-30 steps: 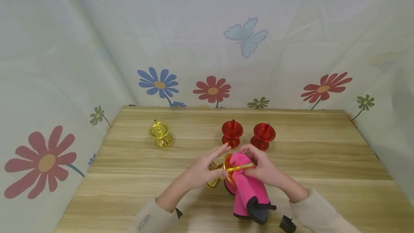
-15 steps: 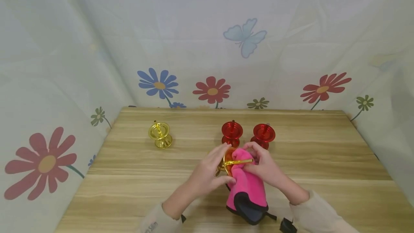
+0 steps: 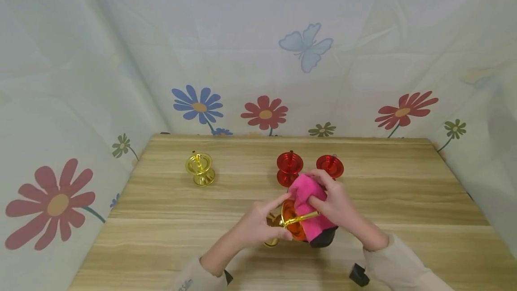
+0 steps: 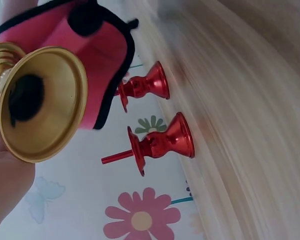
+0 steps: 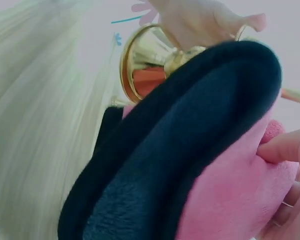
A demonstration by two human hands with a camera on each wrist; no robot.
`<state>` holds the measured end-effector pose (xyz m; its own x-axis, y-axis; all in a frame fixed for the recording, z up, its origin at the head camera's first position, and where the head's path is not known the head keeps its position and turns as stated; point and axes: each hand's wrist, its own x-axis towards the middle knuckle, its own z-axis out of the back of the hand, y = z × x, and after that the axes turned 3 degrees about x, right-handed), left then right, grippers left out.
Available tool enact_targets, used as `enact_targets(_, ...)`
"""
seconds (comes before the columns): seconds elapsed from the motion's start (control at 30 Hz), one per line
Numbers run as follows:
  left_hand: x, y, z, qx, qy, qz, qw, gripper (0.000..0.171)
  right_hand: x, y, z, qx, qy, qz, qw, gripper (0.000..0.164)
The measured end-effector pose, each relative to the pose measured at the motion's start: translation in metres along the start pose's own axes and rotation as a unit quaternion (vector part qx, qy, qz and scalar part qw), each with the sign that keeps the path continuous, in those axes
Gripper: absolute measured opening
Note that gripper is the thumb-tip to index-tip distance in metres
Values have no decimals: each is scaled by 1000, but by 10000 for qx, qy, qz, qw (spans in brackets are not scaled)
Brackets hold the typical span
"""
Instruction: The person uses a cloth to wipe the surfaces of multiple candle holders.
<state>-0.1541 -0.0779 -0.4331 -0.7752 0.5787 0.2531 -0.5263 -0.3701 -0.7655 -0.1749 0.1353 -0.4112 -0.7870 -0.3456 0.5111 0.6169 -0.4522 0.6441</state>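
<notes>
A gold candle holder [image 3: 300,219] with a wide dish and a thin stem lies tilted on its side in the air, the stem pointing right. My left hand [image 3: 254,223] grips it by the dish, thumb below and index finger above. Its hollow round base [image 4: 60,105] faces the left wrist camera. My right hand [image 3: 337,201] pinches a pink cloth [image 3: 308,192] with dark edging and holds it against the dish's inner face. In the right wrist view the cloth's dark side [image 5: 155,165] covers much of the candle holder.
Two red candle holders [image 3: 289,163] stand upright just beyond my hands, the right one partly hidden by my right hand. Another gold candle holder [image 3: 199,167] stands at the back left of the wooden table [image 3: 169,228]. A flower-print curtain [image 3: 226,57] hangs behind.
The cloth has shifted up and over the dish, its hanging lower end now bunched higher. The held candle holder has turned slightly and sits a little lower, still in my left hand.
</notes>
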Motion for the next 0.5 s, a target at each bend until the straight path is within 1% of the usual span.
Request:
enact_targets(0.03, -1, 0, 0, -161, -42, 137, 9998, 79, 1, -1, 2, 23, -61, -90, 9999, 46)
enact_targets(0.1, -2, 2, -1, -546, -223, 349, 9976, 78, 1, -4, 7, 309, -109, -396, 9987, 45)
enact_targets(0.17, -4, 4, 0, -1145, -490, 522, 9908, 76, 0, -7, 13, 700, -165, -760, 9945, 41)
enact_targets(0.23, -4, 6, 2, -1741, -854, 589, 9793, 75, -2, -9, 18, 1216, -226, -1022, 9870, 38)
enact_targets(0.3, -4, 7, 4, -2278, -1268, 491, 9642, 77, -4, -11, 23, 1871, -286, -1047, 9763, 34)
enact_targets(0.33, -3, 7, 5, -2470, -1493, 444, 9564, 78, -5, -12, 25, 2286, -292, -970, 9682, 33)
enact_targets(0.37, -2, 6, 5, -2550, -1728, 381, 9506, 79, -6, -13, 26, 2749, -261, -828, 9575, 34)
enact_targets(0.4, -1, 6, 6, -2671, -1950, 315, 9432, 81, -6, -14, 26, 3236, -200, -656, 9437, 34)
enact_targets(0.43, 1, 4, 6, -2718, -2160, 278, 9374, 83, -6, -14, 26, 3737, -120, -491, 9262, 36)
enact_targets(0.5, 4, 2, 5, -2734, -2545, 215, 9274, 85, -6, -14, 25, 4662, 96, -243, 8843, 39)
